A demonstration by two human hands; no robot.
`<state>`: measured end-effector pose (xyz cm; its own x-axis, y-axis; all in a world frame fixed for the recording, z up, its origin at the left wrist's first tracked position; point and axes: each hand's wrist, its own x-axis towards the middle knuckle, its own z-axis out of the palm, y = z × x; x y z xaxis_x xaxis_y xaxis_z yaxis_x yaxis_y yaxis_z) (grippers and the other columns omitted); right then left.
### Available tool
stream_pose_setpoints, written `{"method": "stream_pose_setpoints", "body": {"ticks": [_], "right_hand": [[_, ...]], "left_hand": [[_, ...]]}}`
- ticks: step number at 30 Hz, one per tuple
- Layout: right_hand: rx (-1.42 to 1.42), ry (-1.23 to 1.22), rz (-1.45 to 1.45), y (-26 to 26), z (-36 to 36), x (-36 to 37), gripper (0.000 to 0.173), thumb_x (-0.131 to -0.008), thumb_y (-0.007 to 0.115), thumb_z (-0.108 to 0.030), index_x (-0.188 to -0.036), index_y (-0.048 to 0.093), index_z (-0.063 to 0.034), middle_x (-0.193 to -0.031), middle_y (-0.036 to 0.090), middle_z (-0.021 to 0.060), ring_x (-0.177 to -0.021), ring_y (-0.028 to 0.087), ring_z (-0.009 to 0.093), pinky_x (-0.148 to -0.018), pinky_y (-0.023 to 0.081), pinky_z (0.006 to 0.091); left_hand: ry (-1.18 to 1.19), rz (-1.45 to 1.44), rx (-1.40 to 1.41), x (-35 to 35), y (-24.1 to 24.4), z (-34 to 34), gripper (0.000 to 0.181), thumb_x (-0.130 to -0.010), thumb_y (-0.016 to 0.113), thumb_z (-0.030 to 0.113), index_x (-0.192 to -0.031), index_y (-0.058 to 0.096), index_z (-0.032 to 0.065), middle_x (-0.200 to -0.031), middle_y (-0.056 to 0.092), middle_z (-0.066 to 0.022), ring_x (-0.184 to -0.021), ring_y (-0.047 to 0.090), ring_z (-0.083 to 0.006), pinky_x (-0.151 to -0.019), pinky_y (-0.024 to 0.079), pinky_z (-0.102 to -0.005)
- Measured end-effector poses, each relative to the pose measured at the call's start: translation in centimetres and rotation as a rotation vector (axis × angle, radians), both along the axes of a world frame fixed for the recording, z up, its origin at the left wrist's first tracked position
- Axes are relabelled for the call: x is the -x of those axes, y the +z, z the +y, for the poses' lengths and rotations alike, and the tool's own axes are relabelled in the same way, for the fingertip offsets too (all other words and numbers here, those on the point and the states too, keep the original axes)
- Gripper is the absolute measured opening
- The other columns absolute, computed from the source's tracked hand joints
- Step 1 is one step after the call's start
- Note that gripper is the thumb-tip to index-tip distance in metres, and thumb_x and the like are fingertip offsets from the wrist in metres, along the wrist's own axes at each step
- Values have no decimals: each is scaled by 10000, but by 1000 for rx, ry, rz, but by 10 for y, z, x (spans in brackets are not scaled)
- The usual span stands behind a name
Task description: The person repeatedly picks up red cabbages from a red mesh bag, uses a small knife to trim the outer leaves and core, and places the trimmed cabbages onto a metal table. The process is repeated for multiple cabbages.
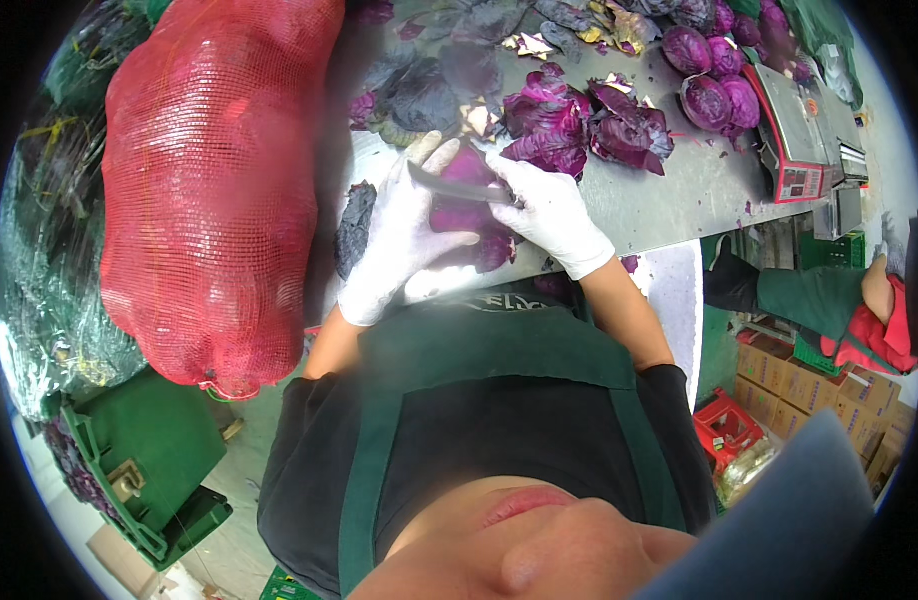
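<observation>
My left hand (399, 221), in a white glove, steadies a red cabbage (459, 217) from its left side, thumb and fingers spread around it. In my white-gloved right hand (553, 210) is a knife (459, 187), its dark curved blade lying across the top of the cabbage. The handle is mostly hidden by my fingers. Purple leaves (496, 251) lie just below the cabbage at the near table edge. A dark outer leaf (354, 229) rests left of my left hand. Beyond the hands are peeled leaf clumps (549, 124) and a pale cut stem piece (480, 118).
A full red mesh sack (211, 195) stands at the left. Trimmed cabbages (706, 101) are piled at the back right of the metal table (654, 202), beside a red-sided machine (796, 135). Another person (811, 296), cardboard boxes (796, 382) and a green bin (159, 450) are farther off.
</observation>
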<state>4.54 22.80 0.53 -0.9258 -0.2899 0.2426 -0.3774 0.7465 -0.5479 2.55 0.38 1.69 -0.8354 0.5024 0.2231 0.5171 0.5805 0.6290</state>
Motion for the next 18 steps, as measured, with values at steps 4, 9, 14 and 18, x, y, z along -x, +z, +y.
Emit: {"method": "stream_pose_setpoints", "body": {"ticks": [4, 9, 14, 18], "right_hand": [[327, -389, -75, -33, 20, 25, 270, -855, 665, -151, -1093, 715, -34, -880, 729, 179, -710, 718, 265, -686, 564, 353], [24, -565, -171, -7, 49, 34, 393, -914, 675, -371, -1158, 660, -64, -801, 727, 168, -738, 730, 321, -701, 565, 408], [229, -27, -295, 30, -29, 9, 506, -850, 758, -377, -1240, 627, -84, -976, 732, 159, -856, 728, 322, -790, 573, 405], [353, 118, -114, 14, -37, 10, 446, -873, 736, -298, -1245, 624, -79, -989, 706, 126, -839, 703, 303, -784, 568, 398]], "left_hand": [[39, 27, -67, -5, -8, -11, 1115, -536, 982, 250, -1477, 409, 81, -1492, 423, -195, -1398, 421, -373, -1178, 366, -466], [197, -65, -68, -13, -13, -40, 1129, -511, 989, 273, -1482, 431, 126, -1423, 396, -187, -1361, 431, -359, -1177, 378, -460], [178, -98, -93, -15, -9, -37, 1107, -519, 980, 229, -1486, 448, 134, -1438, 384, -176, -1380, 403, -368, -1169, 389, -458], [150, -43, -62, -13, -16, -39, 1098, -544, 972, 233, -1491, 434, 91, -1515, 382, -192, -1419, 394, -367, -1184, 363, -456]]}}
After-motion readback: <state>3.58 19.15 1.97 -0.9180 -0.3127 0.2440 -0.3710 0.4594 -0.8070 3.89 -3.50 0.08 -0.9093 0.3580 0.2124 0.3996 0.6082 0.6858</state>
